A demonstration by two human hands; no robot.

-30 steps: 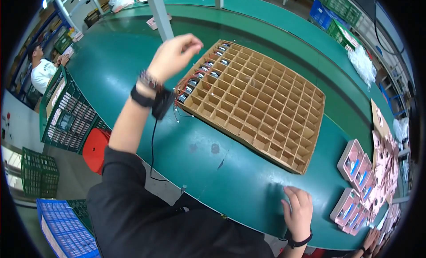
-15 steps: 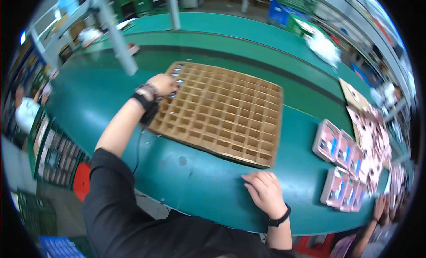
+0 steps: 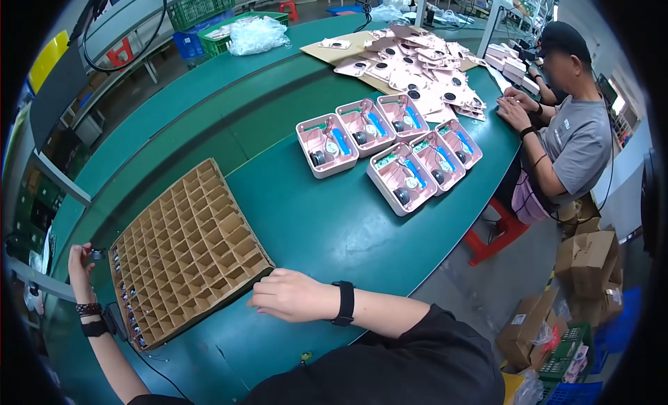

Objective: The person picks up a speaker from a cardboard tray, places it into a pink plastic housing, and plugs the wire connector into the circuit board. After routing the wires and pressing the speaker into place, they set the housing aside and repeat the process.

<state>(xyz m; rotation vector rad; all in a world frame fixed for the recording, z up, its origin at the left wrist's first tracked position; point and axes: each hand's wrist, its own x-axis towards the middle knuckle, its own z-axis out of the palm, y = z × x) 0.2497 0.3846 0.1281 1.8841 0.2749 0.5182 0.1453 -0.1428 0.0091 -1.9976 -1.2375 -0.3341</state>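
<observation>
A divided cardboard tray [image 3: 188,245] lies on the green table in front of me. Several small metallic parts [image 3: 132,294] sit in the cells along its left edge; most other cells show bare cardboard. Just outside the tray's far left corner, my left hand [image 3: 79,267] pinches a small dark-and-silver part [image 3: 97,254] between thumb and fingers. Beside the tray's near right corner rests my right hand [image 3: 296,296], its fingers curled together. Whatever those fingers might hold is hidden, and I cannot tell whether they grip the cardboard.
Several pink open housings [image 3: 327,146] with wires, speakers and blue cells stand right of the tray. Behind them pink panels [image 3: 417,64] are heaped on cardboard. A co-worker [image 3: 577,120] sits at the right. A small greenish part [image 3: 305,358] lies near my table edge.
My view has swung right, bringing the pink housings and co-worker nearer. My left hand has left the tray's left-column cells and is outside its edge. My right hand is closer to the tray's corner.
</observation>
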